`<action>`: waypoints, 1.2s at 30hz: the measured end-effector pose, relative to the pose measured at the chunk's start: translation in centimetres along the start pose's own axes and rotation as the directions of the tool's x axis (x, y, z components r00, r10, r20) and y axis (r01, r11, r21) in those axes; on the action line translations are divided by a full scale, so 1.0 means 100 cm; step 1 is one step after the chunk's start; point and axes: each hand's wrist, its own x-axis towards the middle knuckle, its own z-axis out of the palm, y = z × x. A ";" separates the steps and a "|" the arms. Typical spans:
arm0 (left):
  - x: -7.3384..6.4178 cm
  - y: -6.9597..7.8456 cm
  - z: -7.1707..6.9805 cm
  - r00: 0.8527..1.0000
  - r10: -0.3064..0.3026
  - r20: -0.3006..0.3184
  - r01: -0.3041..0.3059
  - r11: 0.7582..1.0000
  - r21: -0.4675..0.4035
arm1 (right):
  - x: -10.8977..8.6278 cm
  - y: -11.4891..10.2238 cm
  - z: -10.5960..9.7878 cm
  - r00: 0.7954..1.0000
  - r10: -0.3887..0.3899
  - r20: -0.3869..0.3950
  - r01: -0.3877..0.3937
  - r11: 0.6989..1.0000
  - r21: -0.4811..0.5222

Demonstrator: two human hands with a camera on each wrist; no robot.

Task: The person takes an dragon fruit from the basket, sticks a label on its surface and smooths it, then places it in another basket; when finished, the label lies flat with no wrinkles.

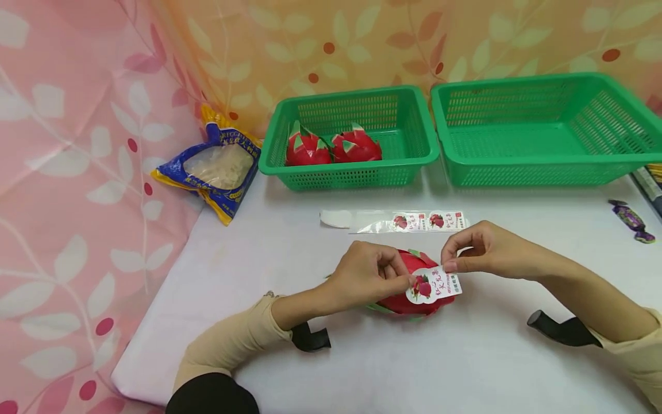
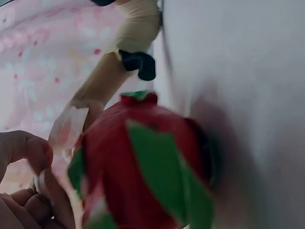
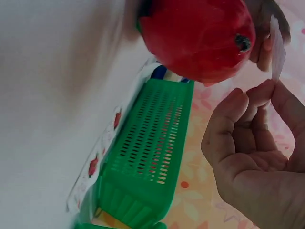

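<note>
A white sticker label (image 1: 441,286) with a dragon fruit picture and red lettering is held between both hands. My left hand (image 1: 360,275) pinches its left end with thumb and finger, and my right hand (image 1: 486,252) pinches its upper right corner. Right behind the label in the head view, a red dragon fruit (image 1: 412,260) with green scales lies on the white table. Seen from the right wrist, the label (image 3: 278,52) is nearly edge-on beside the dragon fruit (image 3: 200,40); its dark stem scar shows there.
A backing strip (image 1: 372,221) bearing two more labels lies beyond the fruit. Behind it stand a green basket (image 1: 351,175) with two dragon fruits (image 1: 357,145) and another green basket (image 1: 527,175). A blue-yellow bag (image 1: 222,167) sits left; a purple wrapped candy (image 1: 631,221) lies right.
</note>
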 end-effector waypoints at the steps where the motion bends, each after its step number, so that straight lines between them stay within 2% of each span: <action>1: 0.000 -0.001 0.003 1.000 0.013 -0.007 -0.013 0.999 0.038 | 0.001 0.002 0.000 1.000 -0.001 0.010 0.001 1.000 -0.003; 4: 0.000 -0.003 0.008 0.998 0.051 -0.041 -0.044 0.986 0.158 | 0.004 0.008 -0.001 1.000 -0.004 0.022 0.005 1.000 -0.010; 6: 0.000 -0.004 0.010 0.996 0.065 -0.053 -0.052 0.977 0.205 | 0.005 0.010 0.000 1.000 -0.006 0.027 0.006 1.000 -0.010; 13: 0.000 -0.005 0.011 0.998 0.043 -0.052 -0.032 0.981 0.192 | 0.011 0.012 0.002 1.000 0.017 0.017 -0.017 1.000 -0.009; 22: 0.000 -0.005 0.012 0.998 0.058 -0.023 -0.049 0.957 0.286 | 0.014 0.018 0.006 0.998 0.057 -0.016 -0.057 0.998 -0.017; 25: -0.001 -0.007 0.015 0.994 0.103 -0.046 -0.085 0.952 0.295 | 0.013 0.019 0.007 0.998 0.047 -0.032 -0.047 0.999 -0.017; 27: -0.002 -0.010 0.016 0.982 0.177 -0.069 -0.146 0.935 0.323 | 0.013 0.020 0.007 0.998 0.034 -0.047 -0.035 0.999 -0.008; 29: -0.004 -0.012 0.018 0.956 0.281 -0.087 -0.228 0.894 0.385 | 0.012 0.021 0.007 0.998 0.008 -0.058 -0.008 1.000 0.015; 30: -0.004 -0.014 0.019 0.938 0.336 -0.091 -0.268 0.864 0.426 | 0.012 0.021 0.007 0.998 -0.015 -0.058 0.016 0.999 0.027; 31: -0.006 -0.015 0.019 0.917 0.389 -0.091 -0.303 0.824 0.479 | 0.011 0.022 0.007 0.998 -0.040 -0.049 0.042 0.998 0.042; 34: -0.009 -0.018 0.019 0.854 0.517 -0.055 -0.369 0.678 0.635 | 0.011 0.023 0.009 0.993 -0.120 0.001 0.120 0.992 0.039; 35: -0.011 -0.019 0.019 0.842 0.538 -0.040 -0.377 0.640 0.669 | 0.012 0.024 0.010 0.990 -0.140 0.019 0.139 0.990 0.038; 36: -0.012 -0.020 0.019 0.836 0.549 -0.026 -0.380 0.612 0.694 | 0.013 0.026 0.010 0.988 -0.151 0.035 0.150 0.988 0.033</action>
